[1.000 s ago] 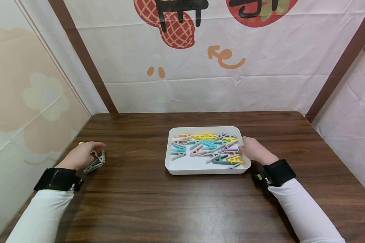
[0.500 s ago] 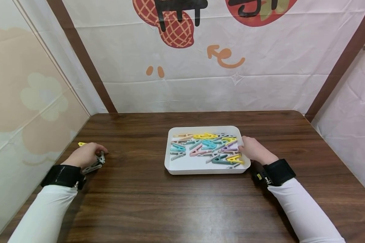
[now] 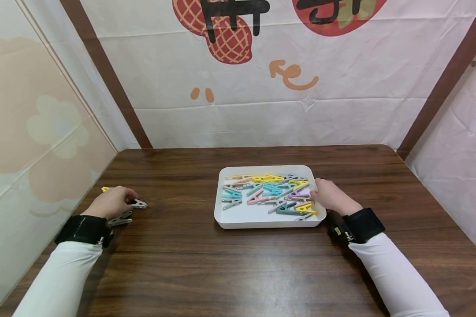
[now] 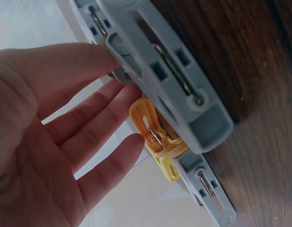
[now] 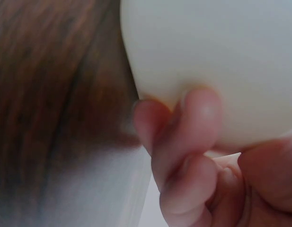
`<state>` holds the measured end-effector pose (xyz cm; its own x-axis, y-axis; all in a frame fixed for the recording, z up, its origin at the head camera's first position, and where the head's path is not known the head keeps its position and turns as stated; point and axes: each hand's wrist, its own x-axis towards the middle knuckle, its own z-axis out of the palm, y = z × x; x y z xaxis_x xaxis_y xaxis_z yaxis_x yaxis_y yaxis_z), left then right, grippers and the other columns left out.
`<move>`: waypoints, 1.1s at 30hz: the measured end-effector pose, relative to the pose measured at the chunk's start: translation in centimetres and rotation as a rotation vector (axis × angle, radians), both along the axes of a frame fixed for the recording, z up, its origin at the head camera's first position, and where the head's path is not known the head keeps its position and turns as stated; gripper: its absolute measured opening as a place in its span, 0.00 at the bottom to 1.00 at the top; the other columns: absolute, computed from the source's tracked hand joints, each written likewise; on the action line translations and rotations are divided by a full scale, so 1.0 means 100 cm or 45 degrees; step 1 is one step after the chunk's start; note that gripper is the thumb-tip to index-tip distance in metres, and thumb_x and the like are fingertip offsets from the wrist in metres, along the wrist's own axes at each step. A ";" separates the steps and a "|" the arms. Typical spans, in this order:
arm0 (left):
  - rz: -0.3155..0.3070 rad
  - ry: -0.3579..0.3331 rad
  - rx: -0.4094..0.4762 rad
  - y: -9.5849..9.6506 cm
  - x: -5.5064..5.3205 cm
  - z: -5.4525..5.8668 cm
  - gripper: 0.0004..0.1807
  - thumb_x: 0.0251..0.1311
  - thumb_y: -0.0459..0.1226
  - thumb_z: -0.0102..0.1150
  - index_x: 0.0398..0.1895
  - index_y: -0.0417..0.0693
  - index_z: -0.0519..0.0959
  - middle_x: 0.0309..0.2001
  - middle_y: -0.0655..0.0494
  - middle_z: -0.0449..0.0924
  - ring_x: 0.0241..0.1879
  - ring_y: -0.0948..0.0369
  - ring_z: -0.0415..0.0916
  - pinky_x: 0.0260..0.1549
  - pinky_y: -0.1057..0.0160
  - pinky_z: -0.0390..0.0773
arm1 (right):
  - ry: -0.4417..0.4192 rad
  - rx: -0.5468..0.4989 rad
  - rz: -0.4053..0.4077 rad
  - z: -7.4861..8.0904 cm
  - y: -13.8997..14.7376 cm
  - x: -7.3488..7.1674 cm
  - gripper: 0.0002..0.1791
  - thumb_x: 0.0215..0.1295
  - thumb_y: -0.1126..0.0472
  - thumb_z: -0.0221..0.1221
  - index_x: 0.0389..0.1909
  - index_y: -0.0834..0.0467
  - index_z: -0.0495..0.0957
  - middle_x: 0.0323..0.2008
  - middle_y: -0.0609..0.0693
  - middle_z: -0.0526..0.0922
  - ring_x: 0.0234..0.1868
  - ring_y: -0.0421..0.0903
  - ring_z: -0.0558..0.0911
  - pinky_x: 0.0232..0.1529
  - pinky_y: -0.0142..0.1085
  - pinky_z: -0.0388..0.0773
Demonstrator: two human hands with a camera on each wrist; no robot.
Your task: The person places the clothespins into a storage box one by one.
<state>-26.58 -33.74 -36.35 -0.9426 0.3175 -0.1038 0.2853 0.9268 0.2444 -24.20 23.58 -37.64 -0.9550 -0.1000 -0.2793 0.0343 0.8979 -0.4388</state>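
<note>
Near the table's left side, my left hand [image 3: 112, 203] pinches a grey clothespin [image 3: 139, 204], which sticks out past its fingertips to the right. A second grey clothespin [image 3: 120, 219] lies beside the hand and looms large in the left wrist view. Beyond the fingers in that view are an orange clothespin [image 4: 145, 116], a yellow one [image 4: 167, 169] and another grey one [image 4: 205, 187]. My right hand [image 3: 333, 197] grips the right edge of a white tray [image 3: 246, 218]; in the right wrist view its curled fingers [image 5: 200, 118] press against the tray wall.
Many-coloured clothespins [image 3: 271, 189] lie spread inside the tray, mostly toward its back and right. The brown wooden table [image 3: 206, 273] meets a printed white cloth wall [image 3: 246, 123] at the back, with further cloth panels on both sides.
My left hand has shifted slightly right, and the grey clothespin at its fingertips has moved right, away from the other grey one. My right hand and the tray stay in place.
</note>
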 end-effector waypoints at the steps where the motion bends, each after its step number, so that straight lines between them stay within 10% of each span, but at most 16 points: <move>1: 0.005 0.003 0.002 0.000 0.000 0.000 0.10 0.53 0.29 0.63 0.38 0.34 0.82 0.30 0.51 0.80 0.31 0.54 0.76 0.30 0.48 0.74 | 0.002 0.001 0.002 0.000 0.000 0.000 0.27 0.73 0.62 0.48 0.64 0.78 0.57 0.52 0.70 0.71 0.38 0.53 0.77 0.26 0.37 0.74; 17: 0.049 0.230 0.159 0.044 0.001 0.011 0.16 0.62 0.40 0.62 0.46 0.36 0.79 0.35 0.48 0.82 0.32 0.54 0.77 0.30 0.51 0.73 | -0.003 0.011 -0.005 0.000 0.000 -0.001 0.28 0.73 0.62 0.49 0.65 0.77 0.56 0.55 0.71 0.70 0.43 0.55 0.76 0.29 0.37 0.75; 33: -0.240 0.473 0.180 0.146 0.023 0.032 0.15 0.58 0.43 0.67 0.43 0.43 0.82 0.36 0.53 0.81 0.34 0.56 0.78 0.31 0.54 0.76 | 0.001 0.016 0.006 -0.001 0.000 -0.001 0.28 0.73 0.62 0.49 0.64 0.77 0.56 0.53 0.71 0.71 0.43 0.55 0.76 0.30 0.37 0.74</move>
<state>-24.24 -19.14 -33.12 -0.8321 0.4742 0.2878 0.5384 0.8151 0.2138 -24.32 23.58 -37.76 -0.9548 -0.1008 -0.2795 0.0298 0.9035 -0.4276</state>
